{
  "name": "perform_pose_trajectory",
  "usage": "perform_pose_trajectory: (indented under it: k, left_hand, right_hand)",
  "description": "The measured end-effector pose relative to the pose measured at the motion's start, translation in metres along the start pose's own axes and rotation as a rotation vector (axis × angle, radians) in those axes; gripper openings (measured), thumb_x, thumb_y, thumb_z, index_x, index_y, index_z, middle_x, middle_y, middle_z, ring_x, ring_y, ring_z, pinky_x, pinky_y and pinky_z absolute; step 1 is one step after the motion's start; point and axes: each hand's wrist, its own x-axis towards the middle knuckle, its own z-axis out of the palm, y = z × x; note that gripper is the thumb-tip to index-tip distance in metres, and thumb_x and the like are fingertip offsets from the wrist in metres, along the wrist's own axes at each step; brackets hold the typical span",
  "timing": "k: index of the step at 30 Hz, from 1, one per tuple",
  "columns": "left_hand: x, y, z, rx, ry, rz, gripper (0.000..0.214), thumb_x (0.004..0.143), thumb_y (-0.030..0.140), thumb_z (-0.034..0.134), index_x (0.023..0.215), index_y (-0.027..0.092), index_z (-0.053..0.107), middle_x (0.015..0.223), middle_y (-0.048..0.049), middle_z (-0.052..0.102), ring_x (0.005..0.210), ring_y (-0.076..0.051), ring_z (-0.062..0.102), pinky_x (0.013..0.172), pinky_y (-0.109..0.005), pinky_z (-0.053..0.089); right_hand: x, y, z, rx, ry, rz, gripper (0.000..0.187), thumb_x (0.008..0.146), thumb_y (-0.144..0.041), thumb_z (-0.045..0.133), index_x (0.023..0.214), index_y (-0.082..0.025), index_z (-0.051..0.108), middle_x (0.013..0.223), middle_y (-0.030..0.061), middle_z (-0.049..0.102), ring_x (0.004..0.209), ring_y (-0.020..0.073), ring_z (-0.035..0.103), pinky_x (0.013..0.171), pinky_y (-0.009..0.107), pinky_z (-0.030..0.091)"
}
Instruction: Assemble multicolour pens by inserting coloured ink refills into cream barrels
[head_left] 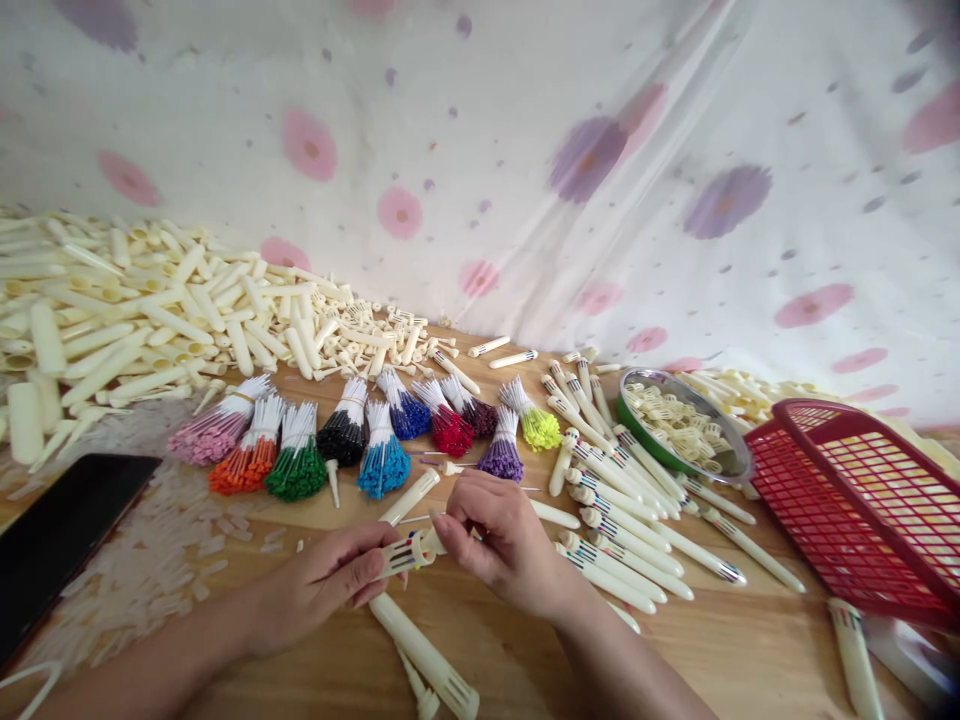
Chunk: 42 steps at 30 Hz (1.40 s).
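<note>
My left hand (341,575) is wrapped round a cream multicolour pen's slotted upper part (400,558), with coloured sliders showing at its end. My right hand (510,535) pinches a small cream end piece (433,542) against that end; the fingertips partly hide where they meet. Below the hands lies a cream pen barrel (424,650) with slots at its near end. Just beyond them stand bundles of refills with coloured tips, among them a light blue bundle (384,465), a purple bundle (501,460) and a green bundle (297,465).
Cream barrels (150,300) are heaped at the back left. A dark phone-like slab (67,540) lies left, beside scattered clear pieces (150,550). Several pens (622,520) are laid out right, near a green-sided bowl (679,460) of cream parts and a red basket (862,500).
</note>
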Motion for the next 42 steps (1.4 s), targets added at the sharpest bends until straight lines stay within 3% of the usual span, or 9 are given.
perform_pose_trajectory:
  k: [15,18,23,27,32,39,42]
  left_hand:
    - [0.000,-0.001,0.002,-0.001,-0.008,0.026,0.047,0.084,0.060,0.042,0.089,0.018,0.063,0.060,0.0026,0.044,0.052,-0.010,0.034,0.047,-0.021,0.033]
    - [0.001,-0.001,0.003,0.012,0.034,0.051,0.047,0.084,0.059,0.043,0.089,0.018,0.065,0.060,0.0017,0.046,0.052,-0.011,0.036,0.047,-0.021,0.037]
    - [0.000,-0.004,0.003,0.061,0.077,0.037,0.049,0.084,0.061,0.042,0.096,0.019,0.064,0.059,0.0019,0.046,0.052,-0.012,0.040,0.046,-0.020,0.038]
    - [0.000,-0.003,0.001,0.142,0.086,0.050,0.044,0.087,0.056,0.041,0.089,0.018,0.064,0.060,0.0022,0.048,0.056,-0.012,0.043,0.051,-0.020,0.040]
    - [0.000,-0.001,-0.004,0.302,0.118,0.061,0.035,0.090,0.046,0.041,0.099,0.020,0.062,0.067,0.0019,0.055,0.060,-0.013,0.048,0.056,-0.020,0.041]
    - [-0.001,-0.008,-0.005,0.356,0.239,0.163,0.035,0.086,0.048,0.048,0.103,0.021,0.062,0.089,-0.0029,0.067,0.079,-0.019,0.059,0.071,-0.024,0.046]
    - [0.000,-0.011,-0.008,0.349,0.185,0.256,0.030,0.085,0.045,0.052,0.101,0.021,0.061,0.088,-0.0030,0.065,0.074,-0.017,0.058,0.069,-0.023,0.046]
  right_hand:
    - [0.000,0.001,0.000,-0.007,0.102,-0.044,0.031,0.085,-0.018,0.049,0.057,-0.020,0.034,0.053,-0.0056,0.035,0.050,0.0079,0.033,0.049,0.021,0.026]
    - [0.000,0.000,0.002,0.040,0.106,0.062,0.032,0.084,-0.019,0.048,0.056,-0.020,0.033,0.052,-0.0058,0.035,0.048,0.0071,0.031,0.047,0.020,0.025]
    - [-0.002,-0.004,0.005,0.271,0.009,0.362,0.035,0.087,-0.031,0.045,0.055,-0.019,0.034,0.051,-0.0058,0.034,0.048,0.0067,0.028,0.045,0.020,0.024]
    - [-0.004,-0.004,0.005,0.376,-0.039,0.409,0.037,0.087,-0.038,0.046,0.056,-0.019,0.039,0.051,-0.0044,0.040,0.048,0.0068,0.032,0.045,0.020,0.026]
    - [-0.003,0.001,0.004,0.500,-0.089,0.454,0.044,0.086,-0.049,0.046,0.055,-0.018,0.042,0.049,-0.0023,0.047,0.045,0.0067,0.035,0.044,0.019,0.028]
    - [-0.004,-0.004,-0.011,0.413,-0.035,0.305,0.035,0.085,-0.030,0.051,0.053,-0.017,0.044,0.048,-0.0034,0.046,0.044,0.0055,0.036,0.043,0.018,0.028]
    - [-0.007,-0.012,-0.019,0.321,0.032,0.198,0.033,0.082,-0.022,0.053,0.053,-0.019,0.039,0.050,-0.0051,0.042,0.045,0.0050,0.034,0.043,0.018,0.028]
